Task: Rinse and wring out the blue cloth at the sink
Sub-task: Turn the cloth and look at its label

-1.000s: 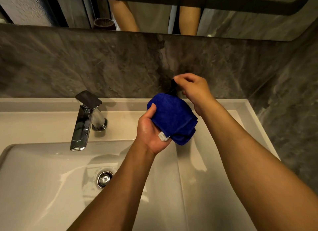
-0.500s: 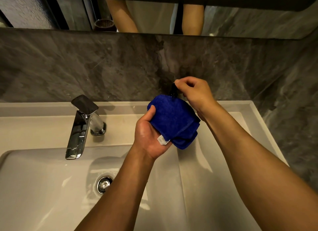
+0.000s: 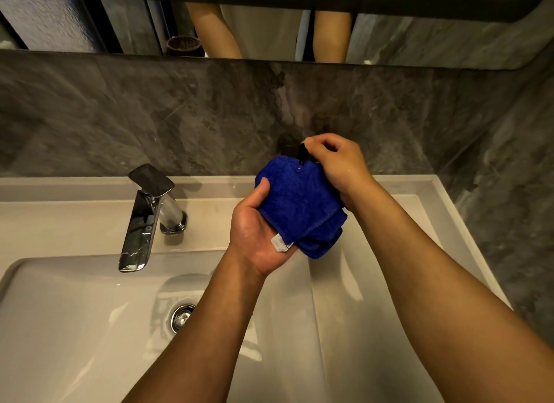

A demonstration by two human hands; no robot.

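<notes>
Nothing has moved; two hands [image 3: 260,237] [image 3: 335,165] hold one blue cloth [image 3: 299,204].

left hand [image 3: 257,237]: bare, no ring
right hand [image 3: 338,165]: bare, no ring
forearms: bare, sleeveless to near edge
mirror reflection: pale garment between bare arms

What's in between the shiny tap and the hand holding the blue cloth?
Nothing stands there. In the head view, only bare white sink ledge lies between the tap and the left hand, which holds the blue cloth.
</notes>
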